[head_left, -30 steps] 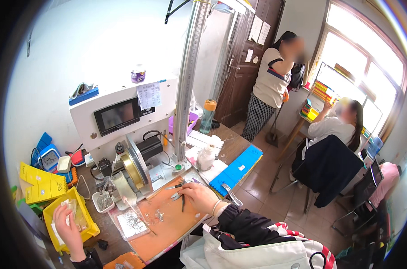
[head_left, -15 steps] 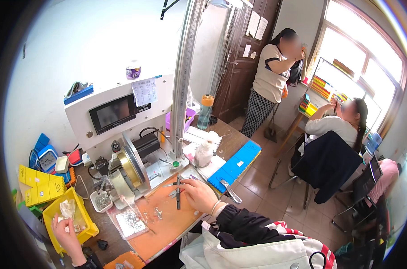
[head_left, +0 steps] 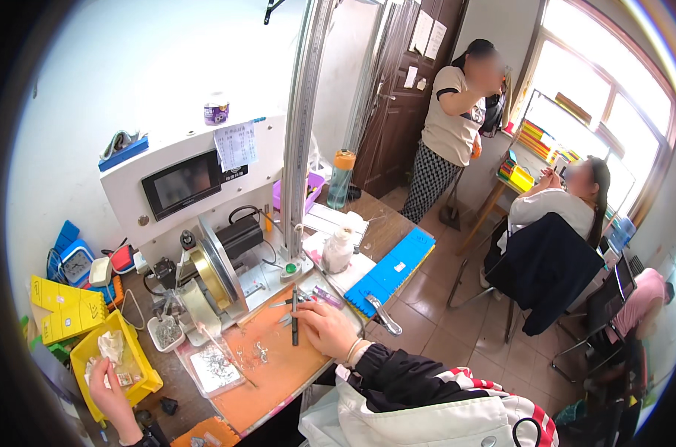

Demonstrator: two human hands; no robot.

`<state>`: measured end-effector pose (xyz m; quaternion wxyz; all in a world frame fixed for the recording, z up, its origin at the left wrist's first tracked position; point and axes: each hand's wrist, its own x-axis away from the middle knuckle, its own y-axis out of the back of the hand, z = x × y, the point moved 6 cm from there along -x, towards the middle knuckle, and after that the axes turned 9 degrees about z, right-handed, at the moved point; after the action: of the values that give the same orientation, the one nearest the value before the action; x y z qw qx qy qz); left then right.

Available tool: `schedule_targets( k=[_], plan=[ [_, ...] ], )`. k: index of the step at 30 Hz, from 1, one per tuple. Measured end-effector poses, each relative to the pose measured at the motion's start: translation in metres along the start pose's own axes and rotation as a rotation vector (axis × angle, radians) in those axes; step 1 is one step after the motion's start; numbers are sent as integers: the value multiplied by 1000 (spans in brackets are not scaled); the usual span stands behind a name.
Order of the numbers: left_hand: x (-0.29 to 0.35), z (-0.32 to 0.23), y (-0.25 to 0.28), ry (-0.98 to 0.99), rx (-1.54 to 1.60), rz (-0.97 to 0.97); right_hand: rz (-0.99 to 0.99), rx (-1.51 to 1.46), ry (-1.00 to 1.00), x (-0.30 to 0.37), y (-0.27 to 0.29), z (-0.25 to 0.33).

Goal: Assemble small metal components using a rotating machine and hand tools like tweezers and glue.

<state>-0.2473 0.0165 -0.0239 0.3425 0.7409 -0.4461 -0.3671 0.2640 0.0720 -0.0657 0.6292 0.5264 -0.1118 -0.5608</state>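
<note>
My left hand (head_left: pixel 110 391) is over the near edge of a yellow bin (head_left: pixel 146 387), its fingers bent close together beside the white crumpled material (head_left: pixel 111 346) inside. Whatever lies between those fingertips is too small to make out. On the orange mat (head_left: pixel 274 380), my right hand (head_left: pixel 327 326) has its fingertips closed on a slim black pen-like tool (head_left: pixel 294 335). Just left of that tool is a pointed metal tool (head_left: pixel 284 319), partly covered. Small silvery pieces (head_left: pixel 260 353) are scattered on the mat, and more fill a clear shallow tray (head_left: pixel 217 372).
A machine with a screen (head_left: pixel 181 186) and brass-coloured wheel (head_left: pixel 205 279) stands behind the mat. Nearby are a white cup of metal bits (head_left: pixel 166 334), a white bottle (head_left: pixel 338 252) and a blue board (head_left: pixel 392 270). Two people (head_left: pixel 446 127) (head_left: pixel 557 205) are at the right, beyond the table.
My left hand's fingers have come closer together and turned in toward the bin's contents. My right hand stays at the black tool. The view has shifted slightly.
</note>
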Motion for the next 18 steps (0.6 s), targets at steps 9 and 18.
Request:
schedule_targets(
  k=[9,18],
  plan=[
    [18,-70,23,-260,48,-267,-70,20,34,-1,0,8],
    [17,-96,42,-454,53,-82,-85,9,42,-2,0,13]
  ],
)
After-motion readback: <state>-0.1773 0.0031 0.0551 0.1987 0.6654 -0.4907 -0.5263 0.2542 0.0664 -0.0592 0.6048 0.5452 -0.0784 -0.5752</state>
